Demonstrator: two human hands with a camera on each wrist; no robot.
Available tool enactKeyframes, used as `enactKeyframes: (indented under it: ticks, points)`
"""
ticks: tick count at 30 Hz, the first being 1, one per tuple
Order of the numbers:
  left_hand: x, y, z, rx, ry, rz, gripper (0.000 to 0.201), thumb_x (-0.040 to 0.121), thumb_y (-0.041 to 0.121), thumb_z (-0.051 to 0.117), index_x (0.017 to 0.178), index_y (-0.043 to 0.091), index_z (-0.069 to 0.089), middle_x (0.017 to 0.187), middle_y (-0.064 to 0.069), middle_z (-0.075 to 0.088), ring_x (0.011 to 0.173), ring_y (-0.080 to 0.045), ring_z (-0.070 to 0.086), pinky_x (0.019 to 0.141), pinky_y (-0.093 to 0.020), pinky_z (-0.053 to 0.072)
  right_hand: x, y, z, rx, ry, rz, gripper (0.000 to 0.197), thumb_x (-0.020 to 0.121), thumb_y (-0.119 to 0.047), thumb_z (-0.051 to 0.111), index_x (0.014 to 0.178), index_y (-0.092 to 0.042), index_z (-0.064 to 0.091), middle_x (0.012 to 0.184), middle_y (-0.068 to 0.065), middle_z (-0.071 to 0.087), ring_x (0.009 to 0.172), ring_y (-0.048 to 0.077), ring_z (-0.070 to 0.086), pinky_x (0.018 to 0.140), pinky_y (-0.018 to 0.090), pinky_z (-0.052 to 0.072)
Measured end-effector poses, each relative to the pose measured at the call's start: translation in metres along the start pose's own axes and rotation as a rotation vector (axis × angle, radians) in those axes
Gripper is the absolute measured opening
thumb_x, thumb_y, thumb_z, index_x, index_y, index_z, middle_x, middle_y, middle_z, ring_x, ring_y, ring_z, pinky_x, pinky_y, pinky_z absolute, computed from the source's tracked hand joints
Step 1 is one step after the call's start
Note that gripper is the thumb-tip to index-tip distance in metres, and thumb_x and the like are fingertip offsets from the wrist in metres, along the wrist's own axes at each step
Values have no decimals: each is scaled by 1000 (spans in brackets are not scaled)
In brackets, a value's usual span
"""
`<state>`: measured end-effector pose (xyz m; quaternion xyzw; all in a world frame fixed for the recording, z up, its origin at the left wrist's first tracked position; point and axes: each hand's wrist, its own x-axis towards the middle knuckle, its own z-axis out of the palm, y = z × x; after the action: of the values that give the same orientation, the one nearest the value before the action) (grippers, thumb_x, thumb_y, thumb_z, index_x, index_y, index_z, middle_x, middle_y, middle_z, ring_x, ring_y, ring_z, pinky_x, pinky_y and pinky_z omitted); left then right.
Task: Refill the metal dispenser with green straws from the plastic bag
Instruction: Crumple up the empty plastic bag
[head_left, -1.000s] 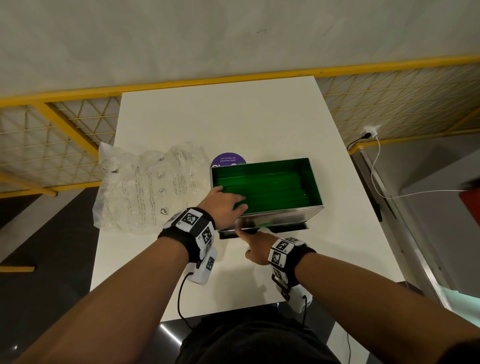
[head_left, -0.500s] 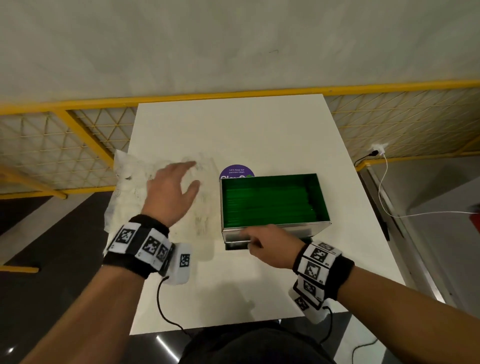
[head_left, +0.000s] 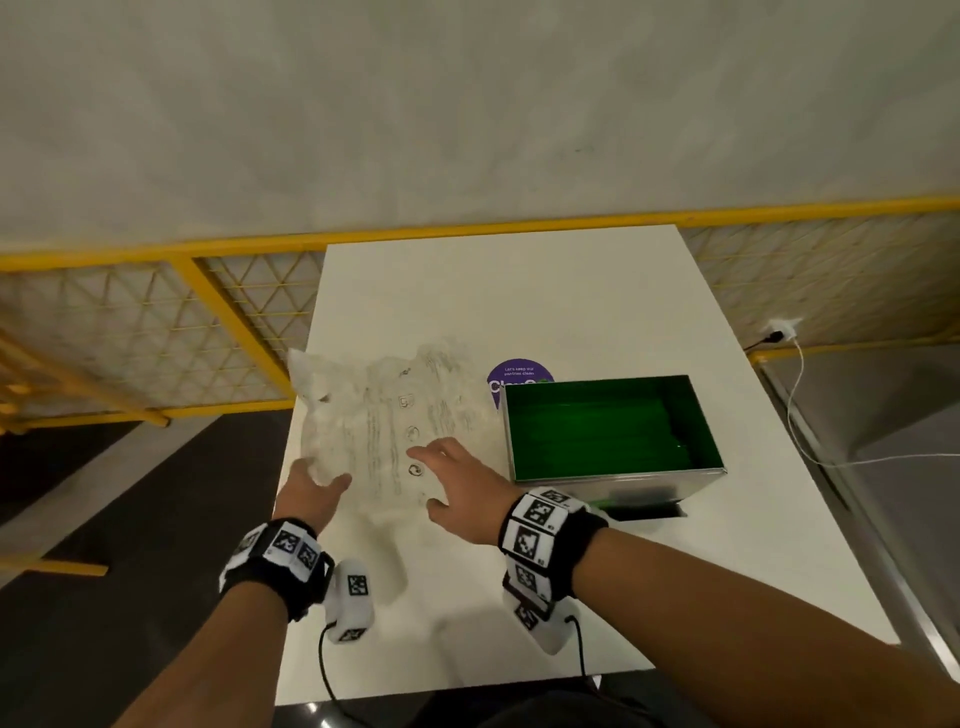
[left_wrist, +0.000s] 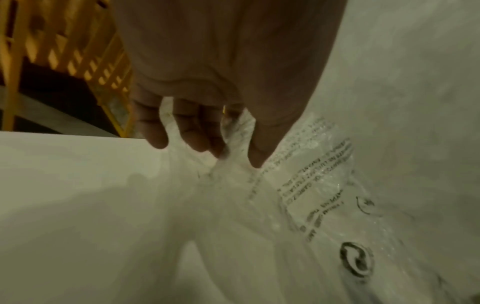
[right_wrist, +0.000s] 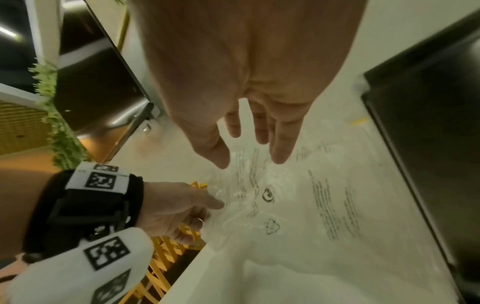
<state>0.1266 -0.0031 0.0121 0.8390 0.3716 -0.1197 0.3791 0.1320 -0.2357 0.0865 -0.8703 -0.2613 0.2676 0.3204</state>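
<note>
The open metal dispenser (head_left: 618, 486) stands on the right of the white table (head_left: 498, 291), its inside filled with green straws (head_left: 592, 431). Left of it lies the crumpled clear plastic bag (head_left: 384, 421) with black print; no green shows inside it. My left hand (head_left: 324, 480) grips the bag's near left edge. In the left wrist view the left hand (left_wrist: 228, 152) pinches the bag (left_wrist: 311, 195) between thumb and curled fingers. My right hand (head_left: 431, 478) hovers over the bag's near right part, fingers spread. The right wrist view shows that right hand (right_wrist: 249, 162) just above the bag (right_wrist: 298, 205).
A round purple sticker (head_left: 519, 374) lies on the table behind the dispenser's left corner. A yellow mesh railing (head_left: 156, 332) runs behind and left of the table. A white charger cable (head_left: 800, 415) hangs at the right. The bag overhangs the table's left edge.
My right hand left the dispenser's front and moved left over the bag. My left hand dropped from above the bag and took hold of its left edge.
</note>
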Motion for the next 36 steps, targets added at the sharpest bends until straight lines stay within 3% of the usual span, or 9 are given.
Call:
enactKeyframes:
  ticks: [6,9,11,16,19,23,28,33,36]
  points:
    - [-51,22,-18,-377,-274,261,31,66,37,71,89,16,71,103,-8,68,98,-24,62,83,-35,48,14,-1,12,-58,8,167,125,72,-34,79,142,-43,-24,156,-5,-25,147,29,-2,115,51,24]
    - [-95,36,-26,-652,-680,345,55,46,43,85,93,17,75,101,-8,73,94,-20,68,75,-24,53,18,-9,14,78,107,100,130,74,-19,77,134,-46,-35,156,9,12,138,33,31,105,48,40]
    - [-101,33,-29,-615,-642,431,67,46,55,85,98,15,73,105,-11,71,102,-25,66,83,-29,51,14,-15,8,100,168,98,109,81,-2,60,144,-41,-21,124,19,51,107,35,56,87,46,50]
    - [-101,14,-34,-368,-75,468,99,53,40,87,135,27,34,139,5,34,124,-13,40,96,-33,40,-3,-27,-9,188,357,-62,38,78,11,46,113,0,56,110,19,58,99,31,56,83,31,46]
    - [-112,15,-21,-373,-287,568,118,46,38,92,142,29,25,139,4,41,126,-12,45,103,-41,41,-16,-41,-13,334,306,-235,25,73,14,52,95,6,60,89,7,59,80,13,54,68,8,39]
    - [-149,44,-12,-532,-417,648,64,51,9,82,112,10,62,101,-11,71,96,-25,67,83,-43,55,-41,-42,-25,540,178,-347,19,76,13,66,93,8,61,83,-7,57,74,-11,56,77,8,43]
    - [-185,76,-4,-568,-224,758,41,60,3,80,99,4,66,96,-14,71,91,-31,67,74,-34,56,-118,-24,-58,564,292,-324,40,69,-18,61,108,-27,60,107,-13,59,103,-7,58,95,18,45]
    - [-240,90,13,-650,-383,750,29,66,14,75,95,22,72,98,-10,72,94,-28,68,84,-47,55,-170,15,-42,473,423,-154,127,58,-47,85,140,-54,-11,157,-17,-1,145,1,4,116,24,15]
    - [-267,93,37,-507,-609,768,34,69,27,74,102,31,70,108,-2,71,104,-21,66,91,-39,52,-173,30,-39,750,287,-180,123,64,-12,86,149,-32,1,143,-10,43,130,3,45,107,28,40]
